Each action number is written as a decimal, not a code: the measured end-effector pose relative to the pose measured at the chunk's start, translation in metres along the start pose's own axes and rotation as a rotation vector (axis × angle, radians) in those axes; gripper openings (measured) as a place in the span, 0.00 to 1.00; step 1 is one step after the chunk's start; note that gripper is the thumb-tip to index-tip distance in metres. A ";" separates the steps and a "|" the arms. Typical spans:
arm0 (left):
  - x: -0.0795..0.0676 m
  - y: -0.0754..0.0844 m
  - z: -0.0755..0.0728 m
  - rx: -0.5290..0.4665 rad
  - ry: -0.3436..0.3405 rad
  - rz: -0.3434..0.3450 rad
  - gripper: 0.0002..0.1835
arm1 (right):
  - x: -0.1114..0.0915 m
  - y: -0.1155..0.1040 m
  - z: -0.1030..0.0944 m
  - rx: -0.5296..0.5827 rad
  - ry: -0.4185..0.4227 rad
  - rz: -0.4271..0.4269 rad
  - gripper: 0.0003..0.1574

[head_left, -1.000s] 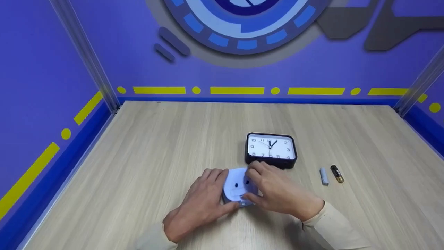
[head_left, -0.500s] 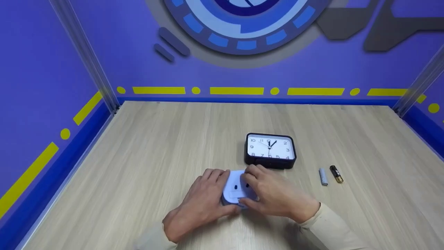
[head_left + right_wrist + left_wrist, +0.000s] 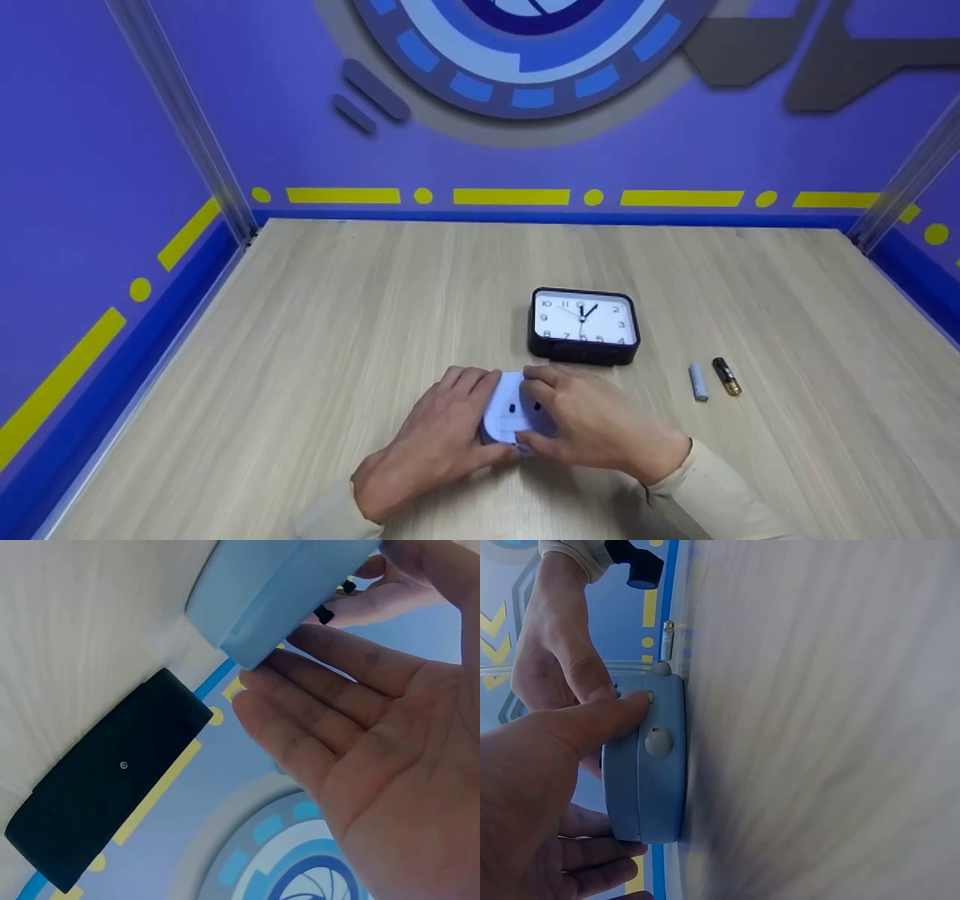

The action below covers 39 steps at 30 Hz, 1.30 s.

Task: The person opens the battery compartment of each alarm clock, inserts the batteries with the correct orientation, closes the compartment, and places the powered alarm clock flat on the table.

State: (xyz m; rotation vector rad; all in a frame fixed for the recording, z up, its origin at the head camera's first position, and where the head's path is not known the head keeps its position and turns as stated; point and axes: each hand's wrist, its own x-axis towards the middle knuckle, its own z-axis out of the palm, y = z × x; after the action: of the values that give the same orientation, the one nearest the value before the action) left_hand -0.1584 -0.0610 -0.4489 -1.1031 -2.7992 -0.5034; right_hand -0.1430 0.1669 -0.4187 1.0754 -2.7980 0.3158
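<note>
So the main thing here is a pale blue rounded plastic case [image 3: 504,396], lying flat on the table with two small black knobs [image 3: 512,408] poking up from its upper side. It's near the person's edge of the table, right between both hands. The left wrist view also shows a rounded grey stub [image 3: 658,742] on its side wall.

The left hand [image 3: 442,421] has it gripped, thumb on the near side and fingers round towards the far side. The thumb tip touches right by a little pale tab. The right hand [image 3: 585,420] holds it from the other side, thumb at the near edge and fingers reaching to the far edge, pretty much straight in the right wrist view.

Just beyond the case there's a black rectangular clock with rounded corners and a white dial [image 3: 582,319], lying face up, black hands near 12 and 1. Off to the right are two batteries lying side by side, not touching: a plain grey cylindrical one [image 3: 698,382] and a black one with a gold end [image 3: 726,376]. All of it's on a light wood-grain table [image 3: 360,315], with purple-blue printed walls [image 3: 510,165] with yellow dashes around it.
</note>
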 end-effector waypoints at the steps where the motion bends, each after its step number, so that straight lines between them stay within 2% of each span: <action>1: 0.000 0.000 0.000 -0.003 0.001 0.003 0.45 | 0.000 0.000 0.000 0.002 0.003 -0.003 0.30; 14: 0.001 0.001 0.000 0.019 0.002 0.003 0.45 | -0.002 0.007 0.003 -0.021 0.091 -0.114 0.27; 19: 0.001 0.001 0.000 0.028 0.000 -0.001 0.45 | -0.002 0.008 0.004 -0.033 0.095 -0.144 0.27; 26: 0.000 0.002 0.000 0.016 -0.003 -0.006 0.45 | -0.001 0.008 0.004 -0.044 0.083 -0.155 0.28; 32: 0.000 0.001 0.000 0.010 0.000 -0.008 0.45 | -0.002 0.010 0.003 0.007 0.086 -0.149 0.22; 39: 0.000 0.000 0.000 -0.009 -0.017 -0.012 0.46 | -0.002 0.015 0.002 0.058 0.062 -0.140 0.22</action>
State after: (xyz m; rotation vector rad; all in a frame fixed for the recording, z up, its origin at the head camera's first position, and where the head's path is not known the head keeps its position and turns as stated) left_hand -0.1585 -0.0607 -0.4492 -1.0979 -2.8226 -0.5105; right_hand -0.1515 0.1781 -0.4233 1.2449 -2.6576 0.4096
